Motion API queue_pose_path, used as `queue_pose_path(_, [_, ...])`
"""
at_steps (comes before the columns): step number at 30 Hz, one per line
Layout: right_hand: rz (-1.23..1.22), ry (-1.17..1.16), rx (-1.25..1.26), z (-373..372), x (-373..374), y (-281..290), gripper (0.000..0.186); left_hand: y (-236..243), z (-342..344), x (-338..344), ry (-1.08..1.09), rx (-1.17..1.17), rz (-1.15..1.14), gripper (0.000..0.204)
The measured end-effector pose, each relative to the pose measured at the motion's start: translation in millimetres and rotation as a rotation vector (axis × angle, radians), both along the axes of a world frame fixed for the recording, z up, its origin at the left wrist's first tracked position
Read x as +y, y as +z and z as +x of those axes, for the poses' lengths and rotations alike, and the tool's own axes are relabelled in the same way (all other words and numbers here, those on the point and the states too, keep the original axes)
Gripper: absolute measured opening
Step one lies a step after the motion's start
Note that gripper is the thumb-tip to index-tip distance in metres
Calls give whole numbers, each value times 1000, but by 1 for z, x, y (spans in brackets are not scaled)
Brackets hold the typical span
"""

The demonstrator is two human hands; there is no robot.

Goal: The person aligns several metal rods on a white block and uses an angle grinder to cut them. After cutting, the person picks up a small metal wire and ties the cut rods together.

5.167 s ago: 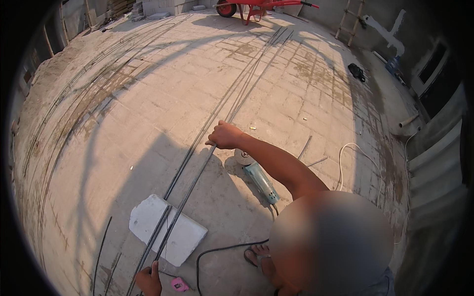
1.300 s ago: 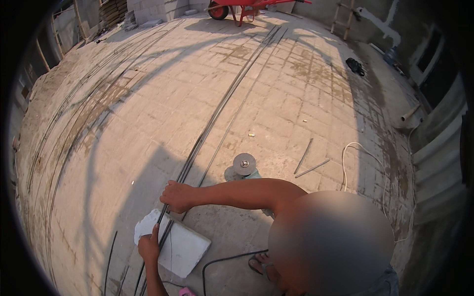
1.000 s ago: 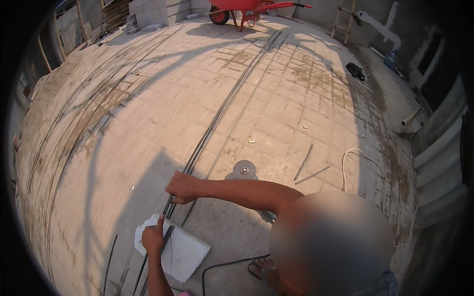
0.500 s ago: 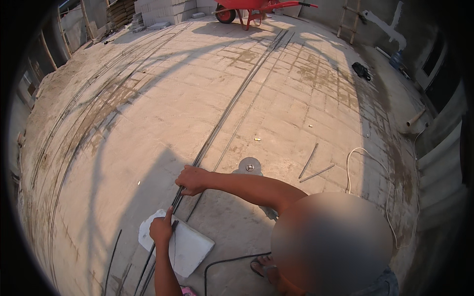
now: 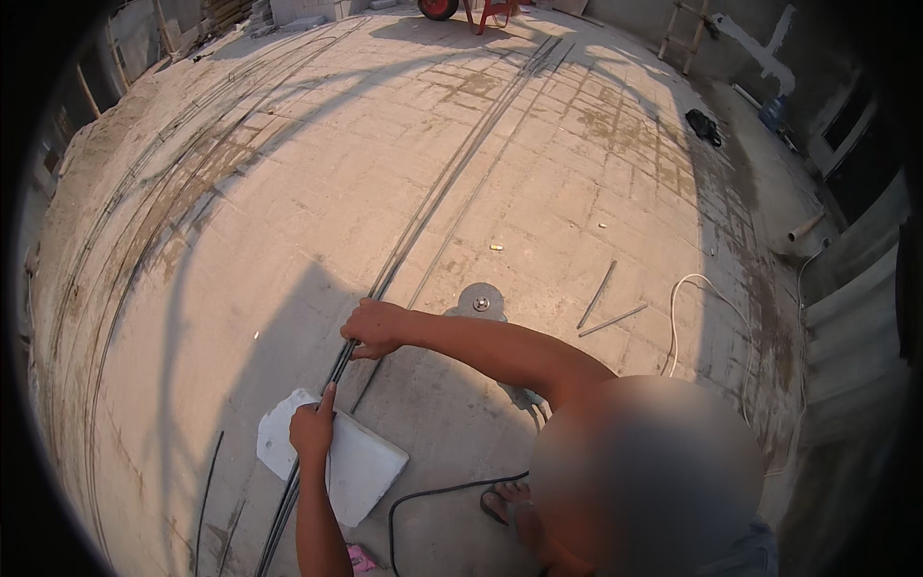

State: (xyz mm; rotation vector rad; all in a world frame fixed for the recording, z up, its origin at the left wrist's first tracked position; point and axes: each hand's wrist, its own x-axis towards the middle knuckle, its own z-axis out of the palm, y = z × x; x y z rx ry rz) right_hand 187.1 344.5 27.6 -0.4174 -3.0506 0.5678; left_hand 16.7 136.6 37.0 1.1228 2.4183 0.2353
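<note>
A bundle of thin dark steel rods (image 5: pixel 435 213) runs lengthwise across the floor, passing under both my hands. My right hand (image 5: pixel 377 328) is wrapped around the rods, farther along them. Closer in, my left hand (image 5: pixel 311 430) grips the same bundle, its thumb stretched along the rods. A white slab (image 5: pixel 365 471) with a broken edge lies beneath the rods at my left hand. Beyond my right forearm lies what looks like an angle grinder (image 5: pixel 481 302), its grey disc facing up; the forearm hides much of its body.
Two short rod pieces (image 5: pixel 598 294) lie to the right. Near them a white cable (image 5: pixel 707 279) curves over the floor; a black cable (image 5: pixel 423 491) bends beside a sandalled foot (image 5: pixel 507 501). More long rods (image 5: pixel 144 252) lie left. A red wheelbarrow (image 5: pixel 490 13) stands far off. A blurred patch covers the lower right.
The view has shifted slightly, so the floor and hands sit higher in the picture. Both hands keep hold of the rods. A short dark piece beside my left hand no longer shows.
</note>
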Motion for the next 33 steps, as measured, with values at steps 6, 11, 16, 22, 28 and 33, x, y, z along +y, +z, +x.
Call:
queue_pose_path(6, [17, -26, 3, -20, 6, 24, 40, 18, -27, -31, -100, -95, 235, 58])
queue_pose_path(11, [27, -49, -77, -32, 5, 30, 40, 19, -53, -68, -97, -57, 306, 47])
queue_pose_path(16, [42, -41, -155, -22, -3, 4, 38, -5, -64, -114, -74, -11, 392, 32])
queue_pose_path(22, [114, -30, -139, -16, -7, -19, 35, -28, -51, -143, -160, 162, 580, 27])
queue_pose_path(28, [377, -50, -51, -10, -25, -1, 37, -28, -42, -143, -139, 202, 565, 28])
queue_pose_path(33, [144, -149, 385, 11, -81, 12, 50, -27, -42, -145, -138, 174, 593, 30])
